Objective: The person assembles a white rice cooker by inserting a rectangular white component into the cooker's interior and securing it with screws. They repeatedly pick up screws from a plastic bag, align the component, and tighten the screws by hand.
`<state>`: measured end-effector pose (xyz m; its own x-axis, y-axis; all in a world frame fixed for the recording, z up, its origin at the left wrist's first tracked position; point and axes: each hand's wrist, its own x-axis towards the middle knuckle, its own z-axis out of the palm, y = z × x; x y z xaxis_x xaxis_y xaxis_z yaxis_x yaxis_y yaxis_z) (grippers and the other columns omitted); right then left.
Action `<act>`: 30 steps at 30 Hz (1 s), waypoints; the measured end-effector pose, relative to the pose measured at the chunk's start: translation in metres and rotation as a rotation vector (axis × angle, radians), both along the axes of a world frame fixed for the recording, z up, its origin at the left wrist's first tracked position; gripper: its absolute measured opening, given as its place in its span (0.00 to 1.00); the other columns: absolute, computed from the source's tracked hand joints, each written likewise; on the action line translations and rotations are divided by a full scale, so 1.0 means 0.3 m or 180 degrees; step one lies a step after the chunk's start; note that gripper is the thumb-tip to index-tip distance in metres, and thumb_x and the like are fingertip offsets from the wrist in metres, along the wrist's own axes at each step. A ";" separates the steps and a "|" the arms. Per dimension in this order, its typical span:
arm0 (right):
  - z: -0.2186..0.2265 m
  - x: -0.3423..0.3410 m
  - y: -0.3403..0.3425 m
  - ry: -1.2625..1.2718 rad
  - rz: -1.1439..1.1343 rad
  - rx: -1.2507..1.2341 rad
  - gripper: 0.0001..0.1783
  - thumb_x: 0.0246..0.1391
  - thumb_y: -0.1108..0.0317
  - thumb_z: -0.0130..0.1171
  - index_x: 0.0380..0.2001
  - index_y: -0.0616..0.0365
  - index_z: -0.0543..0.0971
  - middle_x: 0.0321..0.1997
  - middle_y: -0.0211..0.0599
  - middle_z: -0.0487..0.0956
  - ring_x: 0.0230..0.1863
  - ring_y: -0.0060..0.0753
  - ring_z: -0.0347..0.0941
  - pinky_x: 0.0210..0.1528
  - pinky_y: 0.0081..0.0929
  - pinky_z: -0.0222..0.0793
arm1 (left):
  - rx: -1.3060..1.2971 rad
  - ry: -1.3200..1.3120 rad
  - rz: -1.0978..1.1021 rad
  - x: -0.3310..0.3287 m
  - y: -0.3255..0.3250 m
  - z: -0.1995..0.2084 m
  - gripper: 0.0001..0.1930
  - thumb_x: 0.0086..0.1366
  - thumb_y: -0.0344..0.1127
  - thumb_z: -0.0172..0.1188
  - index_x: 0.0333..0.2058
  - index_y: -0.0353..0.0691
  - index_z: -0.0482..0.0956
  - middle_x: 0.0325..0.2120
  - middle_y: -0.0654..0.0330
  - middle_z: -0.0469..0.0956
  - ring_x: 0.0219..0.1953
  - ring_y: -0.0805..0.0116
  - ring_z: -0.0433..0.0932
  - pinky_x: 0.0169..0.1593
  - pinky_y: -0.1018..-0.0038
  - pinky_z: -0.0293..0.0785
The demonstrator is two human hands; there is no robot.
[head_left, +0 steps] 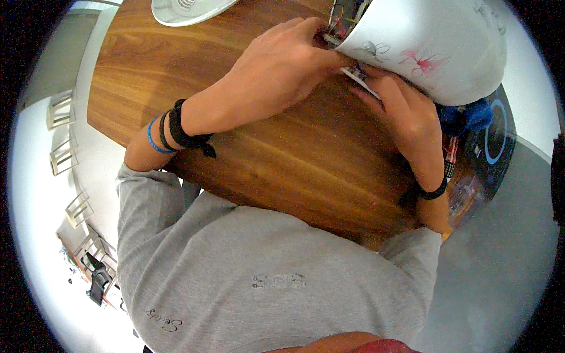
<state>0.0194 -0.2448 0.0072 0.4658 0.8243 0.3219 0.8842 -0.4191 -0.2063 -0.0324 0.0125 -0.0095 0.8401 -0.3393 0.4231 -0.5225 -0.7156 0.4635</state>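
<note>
A large white rounded shell (pixel 435 47) with small pink and grey drawings lies tilted on the wooden table (pixel 265 153) at the top right. Coloured wires and parts (pixel 341 17) show inside its open edge. My left hand (pixel 282 65) reaches across the table, and its fingertips pinch the shell's rim beside the wires. My right hand (pixel 406 112) is under the shell's lower edge; its fingers press on the rim and its thumb is hidden. A thin white piece (pixel 356 76) shows between the two hands. Both wrists wear dark bands.
A white round object (pixel 188 9) sits at the table's far edge. A blue cloth (pixel 465 115), red wires (pixel 452 150) and a dark disc with a blue ring (pixel 497 138) lie right of the shell. Pale chairs (pixel 62 109) stand at the left.
</note>
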 end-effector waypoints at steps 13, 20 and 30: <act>0.079 -0.001 -0.012 0.0372 0.0125 -0.0524 0.28 0.59 0.69 0.70 0.62 0.55 0.78 0.57 0.45 0.84 0.52 0.53 0.83 0.53 0.43 0.81 | -0.0041 0.0485 -0.0099 0.029 0.021 -0.013 0.21 0.60 0.25 0.64 0.51 0.48 0.87 0.53 0.42 0.80 0.51 0.38 0.82 0.54 0.52 0.82; 0.116 -0.022 -0.040 0.1080 -0.0599 -0.0982 0.21 0.64 0.63 0.65 0.57 0.56 0.78 0.52 0.52 0.84 0.50 0.60 0.82 0.52 0.49 0.79 | -0.0278 0.0235 -0.0248 0.074 0.043 -0.052 0.16 0.63 0.27 0.64 0.49 0.47 0.88 0.48 0.43 0.81 0.46 0.38 0.84 0.49 0.51 0.82; 0.076 -0.071 -0.138 0.0895 -0.0359 -0.1250 0.17 0.65 0.62 0.65 0.53 0.58 0.81 0.55 0.48 0.83 0.56 0.58 0.79 0.57 0.46 0.77 | -0.0397 -0.0020 -0.0442 0.135 0.088 -0.107 0.11 0.65 0.30 0.66 0.45 0.47 0.89 0.39 0.48 0.83 0.45 0.42 0.84 0.48 0.52 0.81</act>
<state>-0.0019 -0.2863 0.0299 0.5833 0.7975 -0.1540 0.7616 -0.6029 -0.2377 0.0080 0.0391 -0.0417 0.7861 -0.3965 0.4741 -0.6154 -0.5737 0.5406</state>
